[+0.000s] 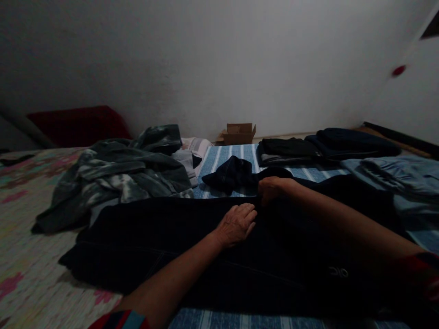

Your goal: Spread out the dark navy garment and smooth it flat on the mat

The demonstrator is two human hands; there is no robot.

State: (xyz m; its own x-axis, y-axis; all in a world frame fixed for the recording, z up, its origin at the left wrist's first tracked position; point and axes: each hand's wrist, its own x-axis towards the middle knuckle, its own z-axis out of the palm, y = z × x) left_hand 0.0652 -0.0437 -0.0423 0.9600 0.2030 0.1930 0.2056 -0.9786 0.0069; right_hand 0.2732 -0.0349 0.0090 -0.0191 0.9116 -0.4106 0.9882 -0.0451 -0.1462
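A large dark navy garment (pixel 164 242) lies spread across the bed in front of me. My left hand (pixel 237 225) rests flat on it, fingers stretched out together. Just beyond, my right hand (pixel 269 189) is closed, pinching the far edge of the same dark garment. A small crumpled dark navy piece (pixel 233 174) lies right behind my right hand on the blue striped sheet (pixel 219 157).
A grey mottled heap of clothes (pixel 120 176) lies at the left on a floral bedspread (pixel 24 256). Folded dark clothes (pixel 325 145) and light blue garments (pixel 401 176) sit at the right. A cardboard box (pixel 239 133) stands by the wall, a red cushion (pixel 78 125) far left.
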